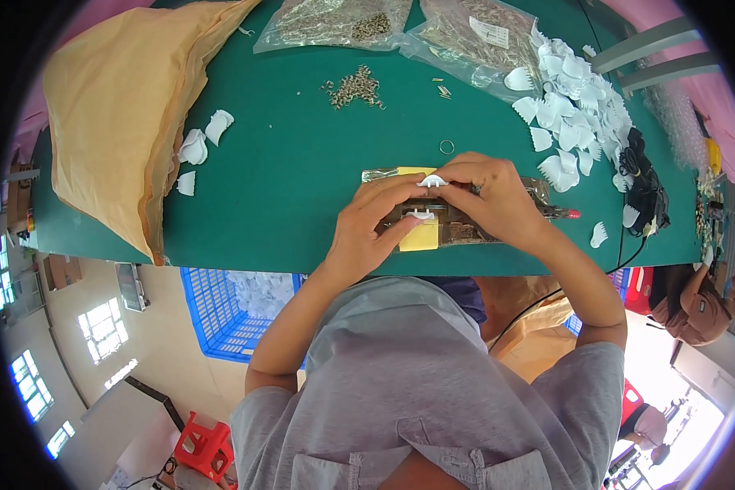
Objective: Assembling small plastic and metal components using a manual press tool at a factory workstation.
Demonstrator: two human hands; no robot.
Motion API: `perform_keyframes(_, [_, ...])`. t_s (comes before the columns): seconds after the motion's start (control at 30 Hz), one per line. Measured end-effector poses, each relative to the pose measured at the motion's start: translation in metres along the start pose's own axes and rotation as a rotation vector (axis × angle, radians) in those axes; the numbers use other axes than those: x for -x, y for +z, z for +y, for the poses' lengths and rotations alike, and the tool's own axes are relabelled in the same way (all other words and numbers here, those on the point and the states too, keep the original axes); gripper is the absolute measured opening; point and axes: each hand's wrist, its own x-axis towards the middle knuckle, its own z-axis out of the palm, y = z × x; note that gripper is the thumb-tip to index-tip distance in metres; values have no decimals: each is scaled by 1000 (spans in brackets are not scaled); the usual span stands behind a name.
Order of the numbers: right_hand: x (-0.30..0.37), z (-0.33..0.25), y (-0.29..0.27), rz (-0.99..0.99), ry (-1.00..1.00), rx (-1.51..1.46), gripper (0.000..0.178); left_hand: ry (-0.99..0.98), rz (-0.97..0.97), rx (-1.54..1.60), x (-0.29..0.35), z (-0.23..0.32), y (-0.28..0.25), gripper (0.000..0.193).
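A person in a grey shirt works at a green table point(286, 163), both hands meeting over a small brown fixture point(457, 229) that sits on a yellow pad point(420, 237). The left hand point(367, 224) and right hand point(486, 196) pinch a small white shell-shaped piece point(432, 180) between their fingertips; a second white piece point(420, 215) rests just below the fingers, on the fixture. A metal ring point(447, 146) lies just beyond the right fingers. Farther out past them spread a heap of white shell pieces point(576, 106), loose brass rings point(355, 87) and clear bags of metal parts point(335, 20). A tan sack point(114, 106) lies well to the left.
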Motion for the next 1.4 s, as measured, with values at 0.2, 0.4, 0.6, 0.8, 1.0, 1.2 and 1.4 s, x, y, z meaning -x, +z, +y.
perform_keyframes(0.2, [8, -18, -4, 267, -415, 465, 16, -81, 22, 107, 2, 3, 1, 40])
perform_keyframes(0.4, [-12, -21, -9, 75, -38, -72, 16, -103, 8, 104, 3, -1, 0, 36])
perform_keyframes(0.6, [-5, -8, 18, 110, -185, -29, 8, 15, 222, -4, 3, -8, 8, 49])
perform_keyframes(0.8, [-2, 3, 28, 193, -401, 168, 9, -79, 137, 95, 9, -14, 10, 59])
perform_keyframes(1.0, [15, -13, 24, 326, -471, 289, 9, -58, 69, 18, 9, -15, 4, 63])
perform_keyframes(1.2, [18, 2, 35, 367, -670, 555, 25, 8, 64, 43, 3, -6, 0, 62])
perform_keyframes(1.4, [18, 0, 44, 437, -582, 489, 25, 8, 92, -3, 1, -8, 3, 60])
